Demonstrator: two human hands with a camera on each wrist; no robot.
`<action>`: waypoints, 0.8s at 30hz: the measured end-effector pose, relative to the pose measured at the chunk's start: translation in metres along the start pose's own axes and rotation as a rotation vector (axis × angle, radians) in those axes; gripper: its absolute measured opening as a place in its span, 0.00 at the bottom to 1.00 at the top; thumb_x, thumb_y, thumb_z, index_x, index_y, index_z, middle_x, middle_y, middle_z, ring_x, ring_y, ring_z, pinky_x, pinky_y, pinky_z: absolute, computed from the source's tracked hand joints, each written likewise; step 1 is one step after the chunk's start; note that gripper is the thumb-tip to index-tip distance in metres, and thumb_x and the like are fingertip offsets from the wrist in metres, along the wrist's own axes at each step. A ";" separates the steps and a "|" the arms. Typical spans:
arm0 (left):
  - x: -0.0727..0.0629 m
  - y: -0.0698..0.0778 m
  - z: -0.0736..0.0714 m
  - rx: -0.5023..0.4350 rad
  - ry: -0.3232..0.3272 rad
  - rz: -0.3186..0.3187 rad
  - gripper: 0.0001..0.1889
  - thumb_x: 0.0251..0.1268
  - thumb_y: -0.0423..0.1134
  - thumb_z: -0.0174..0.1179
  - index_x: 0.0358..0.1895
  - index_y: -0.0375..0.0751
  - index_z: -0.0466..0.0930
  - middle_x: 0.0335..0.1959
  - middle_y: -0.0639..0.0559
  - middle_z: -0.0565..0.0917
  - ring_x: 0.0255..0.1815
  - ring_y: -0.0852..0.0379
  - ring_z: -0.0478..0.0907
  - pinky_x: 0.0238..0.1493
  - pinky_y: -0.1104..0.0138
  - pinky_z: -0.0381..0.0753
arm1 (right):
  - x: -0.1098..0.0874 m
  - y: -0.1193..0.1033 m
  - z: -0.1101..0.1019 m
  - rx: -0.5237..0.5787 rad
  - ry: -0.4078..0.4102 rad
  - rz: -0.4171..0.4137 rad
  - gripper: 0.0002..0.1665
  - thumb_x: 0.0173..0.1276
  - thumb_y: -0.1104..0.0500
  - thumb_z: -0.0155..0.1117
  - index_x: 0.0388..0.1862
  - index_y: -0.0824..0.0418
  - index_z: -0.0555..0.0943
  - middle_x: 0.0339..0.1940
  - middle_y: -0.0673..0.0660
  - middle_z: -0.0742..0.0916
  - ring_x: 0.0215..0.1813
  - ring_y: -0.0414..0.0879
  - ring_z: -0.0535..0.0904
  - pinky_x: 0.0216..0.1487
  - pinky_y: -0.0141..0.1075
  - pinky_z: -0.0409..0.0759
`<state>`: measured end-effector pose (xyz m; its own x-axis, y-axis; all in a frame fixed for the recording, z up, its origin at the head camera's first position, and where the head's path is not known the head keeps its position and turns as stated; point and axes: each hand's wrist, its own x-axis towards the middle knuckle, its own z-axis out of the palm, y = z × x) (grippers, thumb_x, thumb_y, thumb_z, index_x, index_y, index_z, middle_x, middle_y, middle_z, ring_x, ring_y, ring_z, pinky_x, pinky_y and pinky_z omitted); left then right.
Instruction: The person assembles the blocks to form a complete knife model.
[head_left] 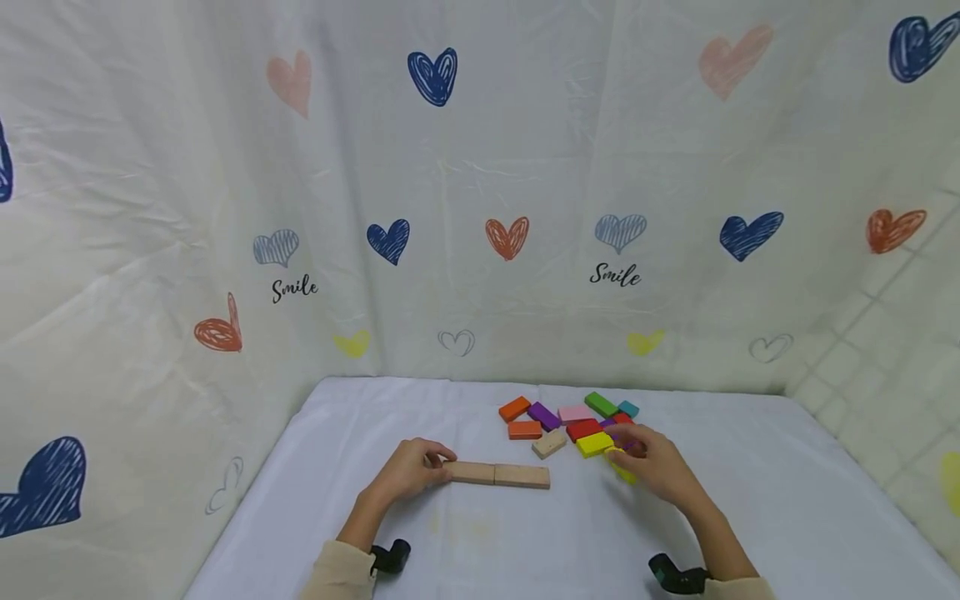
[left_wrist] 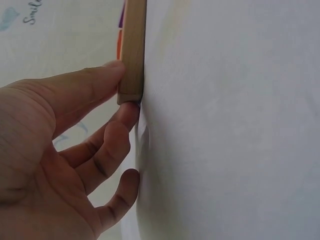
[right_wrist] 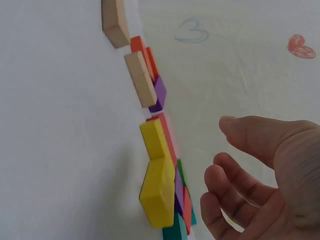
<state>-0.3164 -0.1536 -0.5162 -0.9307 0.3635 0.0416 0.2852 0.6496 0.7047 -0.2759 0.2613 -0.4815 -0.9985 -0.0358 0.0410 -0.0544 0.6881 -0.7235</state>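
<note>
Two plain wooden blocks lie end to end on the white cloth, a left one (head_left: 471, 472) and a right one (head_left: 522, 477). My left hand (head_left: 408, 469) is at the row's left end; in the left wrist view its thumb and a curled finger pinch the end of the wooden block (left_wrist: 133, 55). My right hand (head_left: 662, 467) hovers by two yellow blocks, one (head_left: 595, 445) farther back and one (head_left: 622, 473) partly hidden by its fingers. In the right wrist view the hand (right_wrist: 265, 185) has thumb and fingers apart, with nothing between them.
Behind the row sits a loose cluster: a wooden block (head_left: 550, 444), orange blocks (head_left: 524, 431), a purple block (head_left: 543, 416), a pink block (head_left: 575, 414), a red block (head_left: 583, 430), a green block (head_left: 601, 405) and a teal block (head_left: 628, 409). A heart-printed curtain (head_left: 450, 317) hangs behind.
</note>
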 end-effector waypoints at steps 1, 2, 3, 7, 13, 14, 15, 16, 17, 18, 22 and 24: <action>0.000 0.001 0.000 -0.003 -0.001 -0.005 0.11 0.60 0.37 0.73 0.46 0.49 0.90 0.32 0.56 0.83 0.32 0.60 0.75 0.30 0.69 0.75 | -0.002 0.005 -0.004 -0.005 0.004 0.010 0.25 0.71 0.55 0.69 0.65 0.56 0.79 0.50 0.60 0.85 0.45 0.50 0.76 0.37 0.33 0.79; 0.000 0.001 0.000 -0.003 -0.001 -0.008 0.11 0.60 0.37 0.73 0.46 0.49 0.90 0.32 0.56 0.83 0.32 0.60 0.75 0.30 0.69 0.75 | -0.003 0.009 -0.007 -0.011 0.007 0.020 0.26 0.71 0.55 0.69 0.66 0.57 0.79 0.52 0.61 0.84 0.45 0.50 0.76 0.37 0.34 0.79; 0.000 0.001 0.000 -0.003 -0.002 -0.016 0.11 0.61 0.37 0.73 0.47 0.49 0.90 0.32 0.56 0.83 0.32 0.60 0.75 0.30 0.69 0.75 | -0.005 0.014 -0.010 -0.014 0.009 0.031 0.26 0.71 0.54 0.69 0.66 0.57 0.79 0.52 0.62 0.84 0.45 0.50 0.77 0.36 0.36 0.78; 0.000 0.002 0.000 0.002 -0.004 -0.020 0.11 0.61 0.37 0.73 0.47 0.49 0.90 0.32 0.56 0.83 0.32 0.59 0.75 0.30 0.69 0.74 | -0.007 0.028 -0.016 -0.035 0.009 0.051 0.29 0.69 0.53 0.71 0.67 0.58 0.78 0.53 0.62 0.83 0.42 0.49 0.76 0.34 0.38 0.76; 0.000 0.000 0.001 -0.007 -0.013 -0.031 0.11 0.62 0.37 0.72 0.47 0.48 0.90 0.32 0.57 0.82 0.31 0.58 0.74 0.29 0.69 0.73 | -0.004 0.039 -0.014 -0.034 -0.032 0.092 0.31 0.66 0.53 0.74 0.66 0.57 0.79 0.52 0.61 0.85 0.42 0.49 0.75 0.35 0.38 0.75; 0.000 0.000 0.001 -0.008 -0.014 -0.030 0.11 0.62 0.37 0.72 0.47 0.48 0.89 0.32 0.57 0.82 0.31 0.58 0.74 0.29 0.69 0.73 | -0.004 0.040 -0.013 -0.031 -0.040 0.099 0.31 0.65 0.53 0.75 0.66 0.57 0.79 0.52 0.61 0.85 0.42 0.50 0.75 0.36 0.39 0.76; 0.000 -0.001 0.001 -0.011 -0.013 -0.029 0.11 0.62 0.37 0.72 0.47 0.48 0.89 0.32 0.56 0.82 0.31 0.58 0.74 0.28 0.69 0.73 | -0.003 0.041 -0.013 -0.030 -0.047 0.105 0.32 0.64 0.52 0.75 0.66 0.57 0.80 0.52 0.61 0.85 0.42 0.50 0.76 0.36 0.39 0.76; 0.000 -0.001 0.001 -0.013 -0.013 -0.029 0.11 0.61 0.37 0.73 0.47 0.48 0.90 0.31 0.56 0.82 0.31 0.58 0.74 0.28 0.69 0.73 | -0.003 0.042 -0.012 -0.031 -0.051 0.108 0.32 0.64 0.52 0.76 0.65 0.57 0.80 0.52 0.61 0.86 0.42 0.50 0.76 0.37 0.39 0.76; -0.001 -0.001 0.001 -0.013 -0.012 -0.030 0.11 0.61 0.37 0.73 0.47 0.48 0.90 0.31 0.57 0.82 0.30 0.58 0.74 0.28 0.69 0.73 | -0.003 0.042 -0.012 -0.033 -0.052 0.113 0.32 0.63 0.52 0.77 0.65 0.57 0.80 0.51 0.60 0.86 0.42 0.50 0.76 0.37 0.39 0.76; -0.001 -0.001 0.001 -0.014 -0.011 -0.029 0.11 0.61 0.37 0.73 0.47 0.48 0.90 0.31 0.57 0.82 0.30 0.58 0.73 0.27 0.69 0.73 | -0.003 0.042 -0.011 -0.038 -0.051 0.114 0.32 0.62 0.52 0.77 0.65 0.57 0.80 0.51 0.60 0.86 0.42 0.50 0.76 0.37 0.39 0.76; 0.000 0.000 0.000 -0.011 -0.002 -0.008 0.11 0.61 0.37 0.73 0.47 0.47 0.90 0.31 0.57 0.82 0.29 0.59 0.73 0.27 0.70 0.73 | -0.002 0.043 -0.010 -0.054 -0.044 0.121 0.35 0.60 0.50 0.79 0.65 0.57 0.80 0.50 0.60 0.85 0.42 0.49 0.76 0.37 0.38 0.76; 0.000 0.000 0.000 -0.010 0.000 -0.003 0.11 0.61 0.37 0.73 0.47 0.47 0.90 0.31 0.57 0.82 0.29 0.60 0.73 0.27 0.70 0.73 | -0.002 0.043 -0.009 -0.066 -0.042 0.122 0.36 0.59 0.50 0.80 0.65 0.57 0.80 0.49 0.60 0.85 0.41 0.49 0.76 0.37 0.38 0.76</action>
<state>-0.3165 -0.1537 -0.5164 -0.9315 0.3615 0.0397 0.2802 0.6438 0.7120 -0.2767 0.2975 -0.5071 -0.9970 0.0215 -0.0744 0.0662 0.7352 -0.6746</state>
